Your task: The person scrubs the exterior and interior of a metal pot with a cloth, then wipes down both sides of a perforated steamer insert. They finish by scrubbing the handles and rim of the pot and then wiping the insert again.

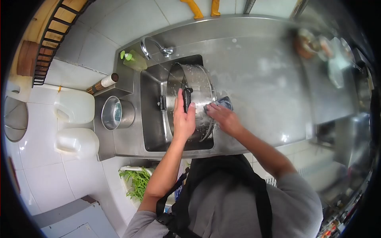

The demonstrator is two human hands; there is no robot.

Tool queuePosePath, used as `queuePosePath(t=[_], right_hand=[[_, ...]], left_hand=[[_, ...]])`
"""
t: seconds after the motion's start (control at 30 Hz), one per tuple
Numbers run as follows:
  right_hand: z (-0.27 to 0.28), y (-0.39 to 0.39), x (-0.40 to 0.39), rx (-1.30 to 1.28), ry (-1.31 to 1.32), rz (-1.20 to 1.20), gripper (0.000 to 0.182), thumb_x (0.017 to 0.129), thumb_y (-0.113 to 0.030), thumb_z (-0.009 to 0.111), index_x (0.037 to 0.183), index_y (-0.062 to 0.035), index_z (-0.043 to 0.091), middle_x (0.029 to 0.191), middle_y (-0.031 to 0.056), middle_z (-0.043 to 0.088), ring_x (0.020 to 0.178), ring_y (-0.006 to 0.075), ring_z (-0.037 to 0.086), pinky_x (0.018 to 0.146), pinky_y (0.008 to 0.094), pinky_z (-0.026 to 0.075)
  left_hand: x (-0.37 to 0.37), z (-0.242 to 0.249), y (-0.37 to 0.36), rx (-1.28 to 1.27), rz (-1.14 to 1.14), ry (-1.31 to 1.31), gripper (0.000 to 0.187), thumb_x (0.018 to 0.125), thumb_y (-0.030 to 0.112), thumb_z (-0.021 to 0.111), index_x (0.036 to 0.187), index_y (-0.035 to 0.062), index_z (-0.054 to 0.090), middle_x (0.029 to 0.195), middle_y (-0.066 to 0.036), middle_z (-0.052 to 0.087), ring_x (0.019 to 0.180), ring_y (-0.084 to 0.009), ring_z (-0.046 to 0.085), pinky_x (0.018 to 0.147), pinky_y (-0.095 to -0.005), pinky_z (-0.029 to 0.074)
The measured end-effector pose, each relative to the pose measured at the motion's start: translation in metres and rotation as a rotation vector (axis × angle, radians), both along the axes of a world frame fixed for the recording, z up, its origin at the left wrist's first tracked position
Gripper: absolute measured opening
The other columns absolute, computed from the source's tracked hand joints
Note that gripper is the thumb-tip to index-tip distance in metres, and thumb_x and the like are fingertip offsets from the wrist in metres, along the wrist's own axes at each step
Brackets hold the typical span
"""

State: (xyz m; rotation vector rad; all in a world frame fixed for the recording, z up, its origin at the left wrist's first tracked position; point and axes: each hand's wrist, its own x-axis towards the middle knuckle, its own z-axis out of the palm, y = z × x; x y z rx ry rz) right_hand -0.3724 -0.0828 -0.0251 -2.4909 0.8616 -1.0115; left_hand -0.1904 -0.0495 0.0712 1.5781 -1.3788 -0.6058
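A large steel pot (pixel 199 81) lies tilted in the sink (pixel 152 131), with suds on its metal. My left hand (pixel 184 119) holds the pot's black handle (pixel 187 100) between thumb and fingers. At the pot's right rim, my right hand (pixel 224 118) presses a dark grey scouring pad (pixel 224 103) under its fingers. A thin stream of water runs from the curved faucet (pixel 166 50) toward the pot.
A green-topped soap bottle (pixel 137 61) stands behind the sink. Left of it are a steel container (pixel 129 114) and two white jugs (pixel 75 107). Leafy greens (pixel 139 181) sit in a box below the counter's front edge. A steel counter (pixel 270 91) extends right.
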Motion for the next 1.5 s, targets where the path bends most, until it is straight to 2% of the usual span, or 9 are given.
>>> queuePosePath(t=[0.53,0.63,0.73,0.9,0.97,1.03,1.13,1.27,1.5], right_hand=[[0.030,-0.006,0.030,0.183,-0.067,0.078,0.040,0.079,-0.002,0.060,0.119,-0.0086,0.061,0.134,0.0081,0.058,0.124,0.0256,0.055,0.098,0.0384,0.050],[0.024,-0.007,-0.008,0.282,0.053,0.295,0.041,0.079,-0.003,0.061,0.120,-0.0112,0.062,0.132,0.0081,0.060,0.120,0.0270,0.057,0.097,0.0392,0.050],[0.024,-0.013,-0.011,0.044,0.117,0.351,0.038,0.083,-0.006,0.060,0.120,-0.0145,0.062,0.131,0.0068,0.060,0.117,0.0260,0.059,0.093,0.0407,0.052],[0.039,0.006,0.021,0.469,-0.012,0.231,0.028,0.090,-0.010,0.055,0.117,-0.0115,0.063,0.111,0.0105,0.068,0.092,0.0317,0.067,0.078,0.0440,0.054],[0.049,-0.005,0.014,0.404,-0.081,0.209,0.024,0.092,-0.012,0.054,0.114,-0.0093,0.063,0.099,0.0124,0.069,0.081,0.0358,0.067,0.074,0.0443,0.054],[0.055,-0.023,0.011,0.343,-0.186,-0.117,0.025,0.089,-0.012,0.060,0.114,-0.0104,0.063,0.097,0.0125,0.069,0.081,0.0350,0.067,0.071,0.0427,0.054],[0.078,-0.046,0.028,0.411,-0.335,-0.079,0.021,0.082,-0.013,0.070,0.102,-0.0086,0.064,0.090,0.0132,0.068,0.079,0.0360,0.066,0.068,0.0439,0.052],[0.076,-0.046,0.040,0.258,-0.066,-0.117,0.027,0.073,-0.018,0.079,0.079,-0.0054,0.056,0.076,0.0129,0.062,0.072,0.0363,0.062,0.063,0.0447,0.049],[0.075,-0.058,0.047,-0.070,0.100,-0.061,0.029,0.075,-0.023,0.077,0.075,-0.0060,0.054,0.074,0.0112,0.061,0.066,0.0348,0.061,0.055,0.0443,0.047]], left_hand=[[0.010,-0.008,0.006,0.129,-0.048,0.042,0.058,0.099,0.022,0.045,0.148,-0.0026,0.025,0.143,-0.027,0.039,0.133,-0.0386,0.040,0.111,-0.0392,0.029],[0.009,-0.003,0.007,0.193,-0.068,0.040,0.058,0.100,0.023,0.042,0.149,-0.0023,0.023,0.148,-0.027,0.033,0.138,-0.0393,0.033,0.114,-0.0395,0.025],[0.011,-0.001,0.007,0.200,-0.075,0.013,0.058,0.101,0.023,0.041,0.149,-0.0023,0.022,0.150,-0.028,0.031,0.140,-0.0395,0.031,0.115,-0.0395,0.023],[0.010,0.000,0.004,0.158,-0.078,-0.013,0.058,0.100,0.022,0.042,0.149,-0.0020,0.023,0.147,-0.027,0.034,0.137,-0.0397,0.034,0.113,-0.0405,0.026],[0.005,0.003,0.007,0.125,-0.050,-0.074,0.057,0.099,0.021,0.044,0.148,-0.0016,0.024,0.143,-0.027,0.038,0.133,-0.0403,0.038,0.112,-0.0415,0.028],[0.004,-0.002,0.008,0.086,-0.013,-0.085,0.057,0.099,0.021,0.044,0.148,-0.0011,0.026,0.139,-0.027,0.042,0.129,-0.0410,0.041,0.110,-0.0421,0.030],[0.004,0.000,0.007,0.073,-0.023,-0.073,0.057,0.098,0.020,0.046,0.145,-0.0046,0.028,0.135,-0.026,0.045,0.125,-0.0412,0.044,0.107,-0.0428,0.033],[0.006,-0.012,0.006,-0.006,-0.008,-0.067,0.058,0.096,0.020,0.048,0.143,-0.0072,0.029,0.130,-0.026,0.048,0.122,-0.0406,0.046,0.105,-0.0427,0.035],[0.005,-0.003,0.009,-0.002,-0.026,0.036,0.060,0.096,0.020,0.049,0.145,-0.0075,0.026,0.132,-0.032,0.048,0.121,-0.0449,0.050,0.103,-0.0443,0.038]])
